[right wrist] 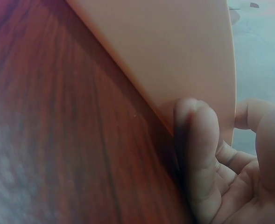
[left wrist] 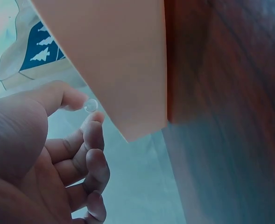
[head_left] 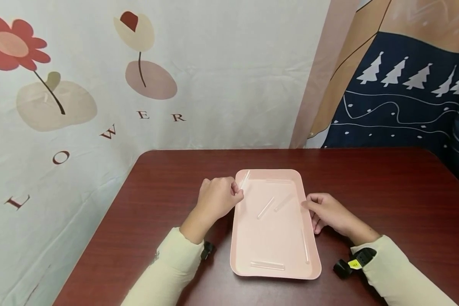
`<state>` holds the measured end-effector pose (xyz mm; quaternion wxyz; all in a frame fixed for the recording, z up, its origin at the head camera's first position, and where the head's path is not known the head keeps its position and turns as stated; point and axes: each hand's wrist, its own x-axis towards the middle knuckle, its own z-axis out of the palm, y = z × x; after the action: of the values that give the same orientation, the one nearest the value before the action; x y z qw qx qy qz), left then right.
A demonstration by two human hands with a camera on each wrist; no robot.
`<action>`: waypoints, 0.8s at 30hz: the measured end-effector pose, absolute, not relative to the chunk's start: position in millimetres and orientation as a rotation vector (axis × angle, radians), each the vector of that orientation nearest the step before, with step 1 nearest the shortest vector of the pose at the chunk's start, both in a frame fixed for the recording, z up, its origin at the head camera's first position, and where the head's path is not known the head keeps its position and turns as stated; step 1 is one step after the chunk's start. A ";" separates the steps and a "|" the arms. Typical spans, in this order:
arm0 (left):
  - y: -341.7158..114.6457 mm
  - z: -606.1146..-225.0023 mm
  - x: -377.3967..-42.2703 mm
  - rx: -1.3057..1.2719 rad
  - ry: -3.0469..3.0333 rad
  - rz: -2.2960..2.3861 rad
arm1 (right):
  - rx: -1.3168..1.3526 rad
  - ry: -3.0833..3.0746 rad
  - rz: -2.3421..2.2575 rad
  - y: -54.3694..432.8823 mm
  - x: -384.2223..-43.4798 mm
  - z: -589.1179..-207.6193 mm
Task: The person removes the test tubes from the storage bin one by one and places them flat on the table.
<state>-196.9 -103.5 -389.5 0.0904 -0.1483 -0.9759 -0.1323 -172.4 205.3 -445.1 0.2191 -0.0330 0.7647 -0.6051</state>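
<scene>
A pink tray (head_left: 252, 238) lies lengthwise on the table, its long sides running away from me. At its far left corner my left hand (head_left: 219, 196) pinches a slim clear tube (head_left: 245, 178) between thumb and forefinger. The tube's round end (left wrist: 91, 105) shows between the fingertips in the left wrist view, close beside the tray's side wall. My right hand (head_left: 329, 213) grips the tray's right rim, thumb over the edge and fingers against the outer wall (right wrist: 174, 56).
Inside the tray several more clear tubes lie scattered: one near the middle (head_left: 265, 208), one along the near edge (head_left: 267, 265), one by the right wall (head_left: 305, 246). The dark red wooden table (head_left: 157, 238) ends at a printed curtain (head_left: 229, 85).
</scene>
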 end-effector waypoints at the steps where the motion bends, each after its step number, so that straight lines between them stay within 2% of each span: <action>1: -104.4 -389.3 -197.5 -0.427 -2.913 -0.393 | -0.092 2.116 -1.673 205.4 -172.4 -445.3; 24: -129.1 -396.5 -215.2 -0.253 -3.116 -0.269 | -0.099 2.139 -1.646 206.9 -173.8 -445.6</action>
<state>-215.2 -129.1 -396.5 0.0017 -0.0806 -0.9930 -0.0858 -173.8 206.9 -445.6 0.2183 -0.0357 0.7729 -0.5947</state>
